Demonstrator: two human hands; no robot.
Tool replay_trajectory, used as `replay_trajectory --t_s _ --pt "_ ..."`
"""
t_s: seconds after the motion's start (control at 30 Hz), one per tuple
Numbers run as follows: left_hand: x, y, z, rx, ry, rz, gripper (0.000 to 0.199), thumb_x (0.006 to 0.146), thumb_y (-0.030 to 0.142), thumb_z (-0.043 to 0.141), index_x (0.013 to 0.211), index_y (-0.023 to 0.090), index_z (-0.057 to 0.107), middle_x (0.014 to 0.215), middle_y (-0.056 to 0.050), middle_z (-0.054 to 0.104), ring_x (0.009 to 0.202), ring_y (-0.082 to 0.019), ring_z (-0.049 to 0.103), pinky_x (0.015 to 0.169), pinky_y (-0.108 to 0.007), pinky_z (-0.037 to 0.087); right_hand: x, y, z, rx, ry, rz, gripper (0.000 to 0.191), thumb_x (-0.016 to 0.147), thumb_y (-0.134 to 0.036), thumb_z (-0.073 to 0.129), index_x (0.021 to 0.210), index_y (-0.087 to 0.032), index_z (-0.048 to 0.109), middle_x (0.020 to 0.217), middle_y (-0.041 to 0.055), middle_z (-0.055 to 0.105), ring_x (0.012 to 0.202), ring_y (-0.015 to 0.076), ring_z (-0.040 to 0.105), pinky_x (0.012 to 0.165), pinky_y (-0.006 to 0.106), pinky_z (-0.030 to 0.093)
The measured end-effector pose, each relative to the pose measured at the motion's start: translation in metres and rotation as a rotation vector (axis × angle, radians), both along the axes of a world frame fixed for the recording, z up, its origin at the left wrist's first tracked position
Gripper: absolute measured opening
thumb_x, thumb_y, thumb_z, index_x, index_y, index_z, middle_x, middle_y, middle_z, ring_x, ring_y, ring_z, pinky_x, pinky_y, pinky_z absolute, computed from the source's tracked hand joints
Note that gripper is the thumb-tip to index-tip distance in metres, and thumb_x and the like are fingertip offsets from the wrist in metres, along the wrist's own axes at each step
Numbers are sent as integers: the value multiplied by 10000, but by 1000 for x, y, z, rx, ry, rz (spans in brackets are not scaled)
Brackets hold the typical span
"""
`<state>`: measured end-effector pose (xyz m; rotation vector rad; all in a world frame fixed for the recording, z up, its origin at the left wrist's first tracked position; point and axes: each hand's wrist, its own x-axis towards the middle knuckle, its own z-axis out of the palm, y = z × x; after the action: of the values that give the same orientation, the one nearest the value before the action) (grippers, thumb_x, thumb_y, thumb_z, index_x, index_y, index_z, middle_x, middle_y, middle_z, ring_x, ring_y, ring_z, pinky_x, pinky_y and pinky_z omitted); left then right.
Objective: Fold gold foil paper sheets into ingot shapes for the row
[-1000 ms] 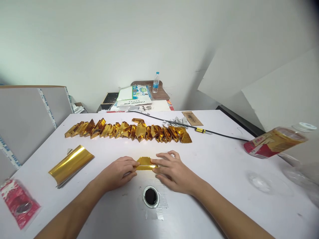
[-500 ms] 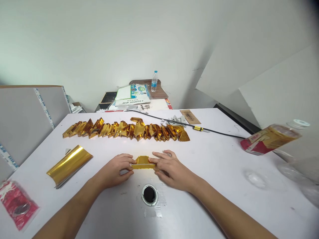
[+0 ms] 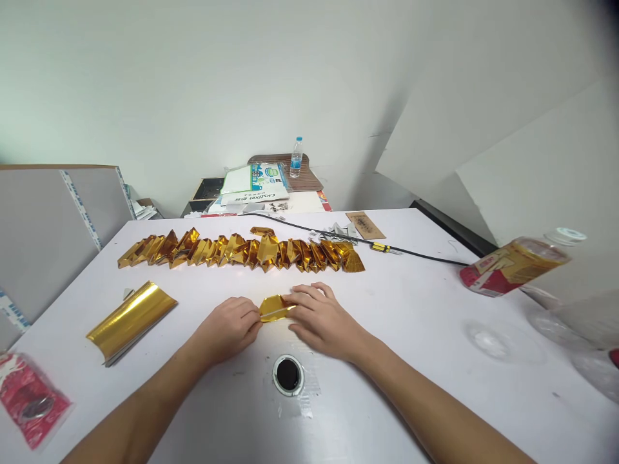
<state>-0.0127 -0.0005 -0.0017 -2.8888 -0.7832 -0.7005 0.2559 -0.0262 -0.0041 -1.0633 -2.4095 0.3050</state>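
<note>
A small folded piece of gold foil paper [image 3: 273,307] lies on the white table [image 3: 411,322] in front of me. My left hand [image 3: 231,327] pinches its left end with the fingertips. My right hand [image 3: 319,316] covers its right end and presses it down. Farther back a long row of several folded gold foil pieces [image 3: 242,250] stretches across the table. A stack of flat gold foil sheets [image 3: 130,318], curled slightly, rests at the left.
A round cable hole [image 3: 289,374] sits just below my hands. A red packet [image 3: 29,399] lies at the near left, a bottle with a red and gold label [image 3: 512,265] at the right, and a black cable [image 3: 416,256] runs across the back. Grey boards [image 3: 48,225] stand at the left.
The right hand has slid left over the gold piece, which now looks shorter and folded in at its right end. The view has shifted slightly.
</note>
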Motion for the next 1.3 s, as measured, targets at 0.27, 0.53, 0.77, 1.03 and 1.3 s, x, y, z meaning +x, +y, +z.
replay_trajectory --t_s 0.27,0.53,0.77,1.03,1.3 --pt "26 -23 -5 -61 -72 53 135 999 191 564 882 170 626 833 -65 672 827 -220 636 753 -370 545 -27 -11 -8 -66 97 46 110 994 -214 587 1031 -205 690 1228 82 729 1221 234 625 1061 436 412" --pt "5 -5 5 -338 -131 -184 214 947 63 559 1015 200 708 1037 -58 739 1040 -196 674 956 -341 580 -19 -3 -15 -22 153 56 147 1037 -278 585 1021 -224 720 1203 56 745 1166 210 638 1060 432 358" --pt "0 -6 10 -313 -20 -214 469 750 -43 476 1065 192 732 1130 -76 731 1116 -223 671 987 -358 590 -33 -9 -14 -21 163 -8 132 991 -187 548 905 -203 647 1079 49 728 1082 206 630 1003 410 398" --pt "-3 -7 16 -338 -3 -258 518 702 -36 476 1101 197 710 1157 -84 715 1151 -229 659 1038 -379 582 -40 -9 -22 -61 228 -116 135 846 -159 665 776 -204 558 1034 46 685 1014 217 616 979 413 450" --pt "-4 -11 11 -299 48 -243 438 755 -22 483 1104 176 658 1093 -109 686 1130 -246 647 1026 -394 583 -44 -10 -22 -61 227 -138 137 806 -126 644 790 -207 535 1032 56 675 1004 226 606 967 422 470"
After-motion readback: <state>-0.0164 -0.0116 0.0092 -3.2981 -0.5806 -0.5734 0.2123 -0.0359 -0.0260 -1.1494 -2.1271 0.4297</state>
